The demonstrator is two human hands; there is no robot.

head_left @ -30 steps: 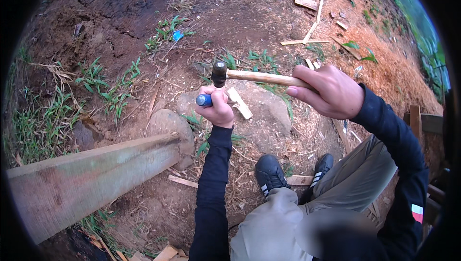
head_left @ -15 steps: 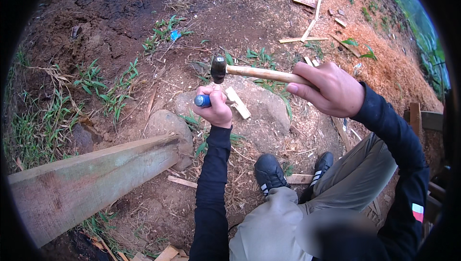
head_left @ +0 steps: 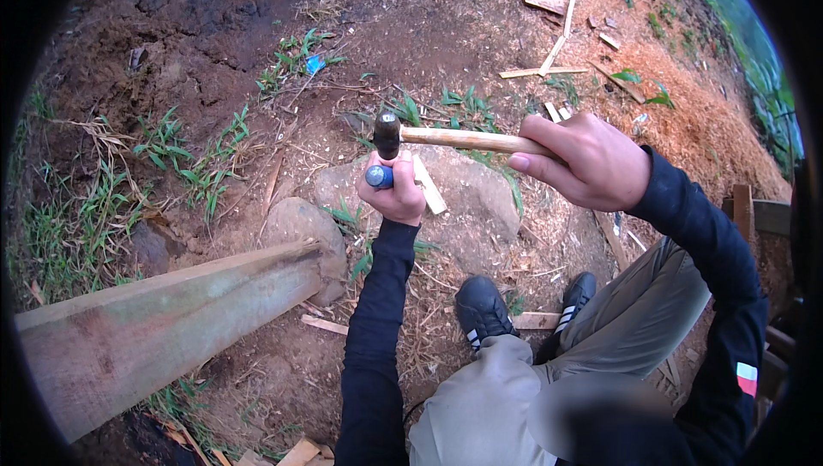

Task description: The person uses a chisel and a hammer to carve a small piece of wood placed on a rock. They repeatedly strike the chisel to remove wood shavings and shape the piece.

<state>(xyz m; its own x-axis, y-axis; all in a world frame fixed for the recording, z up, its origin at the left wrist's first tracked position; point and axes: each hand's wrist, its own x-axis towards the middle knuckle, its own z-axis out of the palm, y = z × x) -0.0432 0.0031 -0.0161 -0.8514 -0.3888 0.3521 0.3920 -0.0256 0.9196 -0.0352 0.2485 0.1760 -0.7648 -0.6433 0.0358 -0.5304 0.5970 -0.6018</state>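
Observation:
My right hand (head_left: 581, 160) is closed round the wooden shaft of a hammer (head_left: 467, 138), held level with its dark metal head to the left. That head is just above my left hand (head_left: 396, 190), close to the butt of a blue-handled tool (head_left: 379, 177). My left fingers are wrapped round this handle, its butt facing up; the tool's working end is hidden, so its kind cannot be told. Beside my left hand, a short pale wood strip (head_left: 429, 187) lies on a large flat stone (head_left: 471, 187), partly hidden by the hand.
A thick squared timber (head_left: 171, 324) slants in from the left, ending by a rounded stone (head_left: 300, 222). My shoes (head_left: 484, 307) stand on the dirt near the flat stone. Thin wood strips (head_left: 557, 42) and a sawdust heap (head_left: 703, 119) lie far right; grass (head_left: 163, 149) grows left.
My left hand has shifted slightly right, and the blue handle has turned so its butt points more upward. The hammer has moved a little left and down. The wood strip lies in place.

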